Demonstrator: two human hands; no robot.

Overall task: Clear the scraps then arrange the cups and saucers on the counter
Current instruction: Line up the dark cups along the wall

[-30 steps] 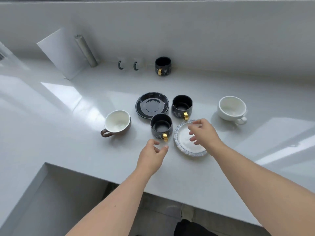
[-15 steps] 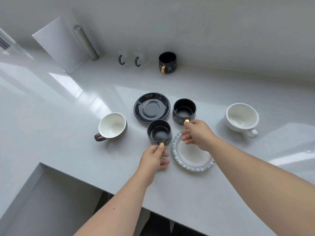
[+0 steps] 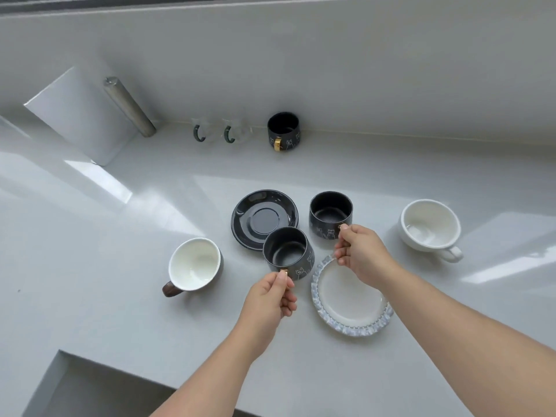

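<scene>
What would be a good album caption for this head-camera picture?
Both hands pinch gold handles: left hand on the near black cup, right hand on the far black cup.

Three black cups (image 3: 288, 254) with white cat outlines, gold handles | glossy black saucer (image 3: 264, 218) | white saucer (image 3: 351, 299), frilled bluish rim | white cup (image 3: 429, 225) | brown cup (image 3: 194, 266), white inside | pale grey counter (image 3: 90, 266)

Two black cups with gold handles stand in the middle: the near black cup (image 3: 288, 254) overlaps the black saucer (image 3: 264, 218), the right black cup (image 3: 330, 214) beside it. A white frilly saucer (image 3: 352, 299) lies near. A brown-handled cup (image 3: 194, 266) sits left, a white cup (image 3: 429, 225) right, another black cup (image 3: 283, 131) far back.
</scene>
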